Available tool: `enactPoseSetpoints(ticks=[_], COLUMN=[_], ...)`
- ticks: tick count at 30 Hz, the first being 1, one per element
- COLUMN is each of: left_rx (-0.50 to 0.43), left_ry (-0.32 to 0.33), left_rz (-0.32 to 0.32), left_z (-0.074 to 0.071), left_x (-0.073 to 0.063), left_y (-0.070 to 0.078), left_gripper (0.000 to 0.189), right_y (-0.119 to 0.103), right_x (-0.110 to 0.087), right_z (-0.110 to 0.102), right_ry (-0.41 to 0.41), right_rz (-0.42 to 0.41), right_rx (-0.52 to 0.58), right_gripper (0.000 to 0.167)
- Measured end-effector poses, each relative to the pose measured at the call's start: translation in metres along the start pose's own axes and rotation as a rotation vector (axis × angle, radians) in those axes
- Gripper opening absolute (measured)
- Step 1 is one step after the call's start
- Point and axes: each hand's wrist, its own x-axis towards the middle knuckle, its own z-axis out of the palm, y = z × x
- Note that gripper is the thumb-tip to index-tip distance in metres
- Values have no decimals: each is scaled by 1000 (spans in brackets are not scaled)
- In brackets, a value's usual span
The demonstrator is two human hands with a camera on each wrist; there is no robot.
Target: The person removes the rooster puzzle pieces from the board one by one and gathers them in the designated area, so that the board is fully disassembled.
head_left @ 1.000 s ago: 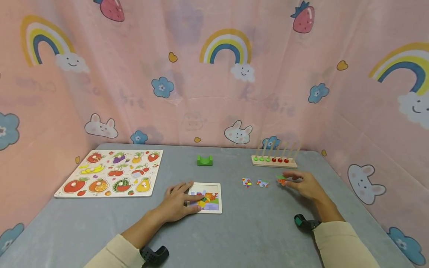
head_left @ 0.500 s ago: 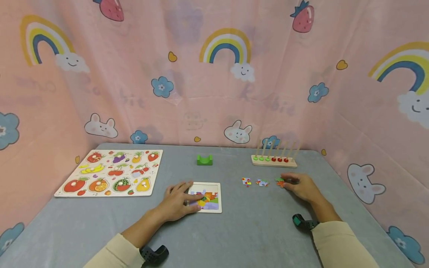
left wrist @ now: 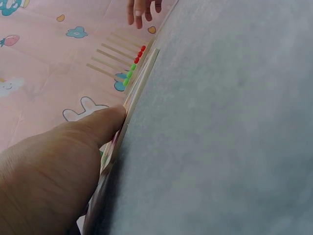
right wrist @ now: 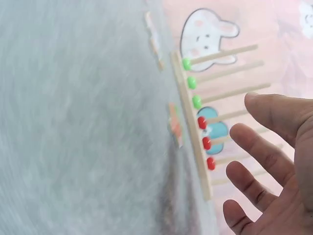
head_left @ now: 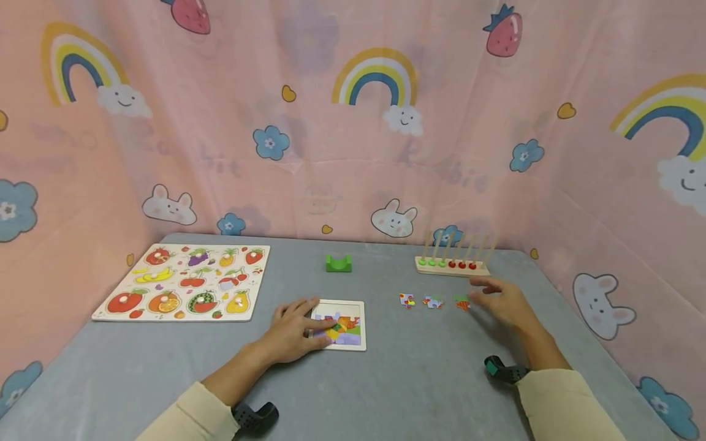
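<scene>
My left hand (head_left: 293,335) rests on a small jigsaw puzzle in a pale wooden frame (head_left: 362,324), fingers spread over its left part and hiding it. In the left wrist view the thumb (left wrist: 100,126) presses on the frame's edge. To the right, three loose jigsaw pieces lie in a row: a yellow-and-red one (head_left: 407,300), a bluish one (head_left: 433,302) and an orange-and-green one (head_left: 462,302). My right hand (head_left: 504,301) is just right of the orange-and-green piece, fingers loosely spread and holding nothing. The right wrist view shows a gap between that hand and the piece.
A fruit peg puzzle board (head_left: 182,291) lies at the left. Towards the back are a green notched block (head_left: 339,264) and a wooden peg rack (head_left: 451,267) with green and red beads. A pink patterned curtain (head_left: 309,184) closes off the back and sides.
My right hand shifted slightly left with the orange-and-green piece, set it on the table and let go, then drew back right. The left hand keeps its place on the puzzle.
</scene>
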Motion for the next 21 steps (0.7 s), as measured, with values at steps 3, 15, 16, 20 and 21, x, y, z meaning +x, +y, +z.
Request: enactPoseSetpoints(ticks=[3,15,16,20,21], left_rx=[-7,-4,-7,-23,-27], left_ry=[7,20,21,26,28], left_rz=[-7,-11,-13,-24,-28], left_z=[-1,-1,-1,0,0], left_x=[0,0,0,1,1], left_y=[0,0,0,0,0], left_gripper=[38,42,44,55,57], right_y=[-9,-48,-51,-61,-63], right_x=[-2,-4,-4,-1,-1], right_z=[0,15,16,22,23], right_ry=[35,71,67,41,31], right_rz=[-31,-166,-176,-211,-215], right_rx=[16,76,84,118,128], right_gripper=[47,44,44,43,43])
